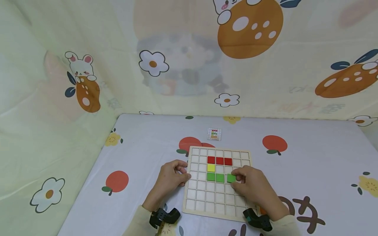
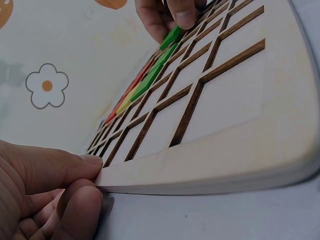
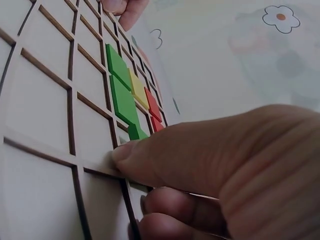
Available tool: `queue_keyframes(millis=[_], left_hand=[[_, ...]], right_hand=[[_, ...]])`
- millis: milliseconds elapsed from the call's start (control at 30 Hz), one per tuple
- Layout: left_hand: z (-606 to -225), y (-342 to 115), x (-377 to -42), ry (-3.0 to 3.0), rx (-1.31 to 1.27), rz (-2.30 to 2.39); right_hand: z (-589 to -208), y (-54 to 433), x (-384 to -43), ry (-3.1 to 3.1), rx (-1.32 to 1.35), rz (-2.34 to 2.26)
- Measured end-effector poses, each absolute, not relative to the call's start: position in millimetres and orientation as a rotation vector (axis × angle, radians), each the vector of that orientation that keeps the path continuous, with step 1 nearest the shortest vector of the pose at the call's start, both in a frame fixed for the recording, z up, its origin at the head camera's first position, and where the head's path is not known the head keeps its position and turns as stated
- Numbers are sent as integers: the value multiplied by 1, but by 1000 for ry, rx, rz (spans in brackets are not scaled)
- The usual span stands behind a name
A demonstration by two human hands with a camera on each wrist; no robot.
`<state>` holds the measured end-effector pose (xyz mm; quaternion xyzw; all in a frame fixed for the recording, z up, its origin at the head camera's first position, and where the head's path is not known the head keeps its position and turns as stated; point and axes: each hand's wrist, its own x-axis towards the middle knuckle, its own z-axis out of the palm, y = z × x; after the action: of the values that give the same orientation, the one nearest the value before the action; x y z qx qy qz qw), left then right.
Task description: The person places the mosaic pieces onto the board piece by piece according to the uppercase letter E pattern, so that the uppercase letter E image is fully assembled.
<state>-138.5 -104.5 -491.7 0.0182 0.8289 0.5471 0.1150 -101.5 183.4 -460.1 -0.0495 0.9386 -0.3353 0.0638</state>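
I'm pinching green tile #3 (image 1: 231, 178) over board (image 1: 212, 216) w/ R hand (image 1: 253, 182), prob. not yet seated; L hand (image 1: 171, 175) is gripping edge (image 1: 185, 196). Done: 3 red tiles (image 1: 220, 160), yellow tile (image 1: 211, 167), 2 green tiles (image 1: 211, 177) sitting in place.

Head view high, facing forward and down, wrist views close, low, from either side, all sharing the gridded board (image 1: 210, 197)

My sleeves (image 1: 135, 223) are cream, my wristbands (image 1: 256, 220) black; my pale board (image 1: 200, 195), gridded in white squares, shows red, yellow and green tiles (image 1: 220, 178). The white tablecloth (image 1: 147, 157) carries printed red fruit (image 1: 117, 181) and yellow flowers (image 1: 113, 139), the cream curtain (image 1: 118, 39) white flowers (image 1: 153, 63) and white-spotted, orange-brown fruit (image 1: 250, 37).
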Motion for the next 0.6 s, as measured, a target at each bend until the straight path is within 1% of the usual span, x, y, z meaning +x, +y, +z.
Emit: queue_keyframes(millis=[600], left_hand=[[-491, -104, -138, 2428, 51, 1605]], right_hand=[[-463, 180, -102, 2862, -169, -981]])
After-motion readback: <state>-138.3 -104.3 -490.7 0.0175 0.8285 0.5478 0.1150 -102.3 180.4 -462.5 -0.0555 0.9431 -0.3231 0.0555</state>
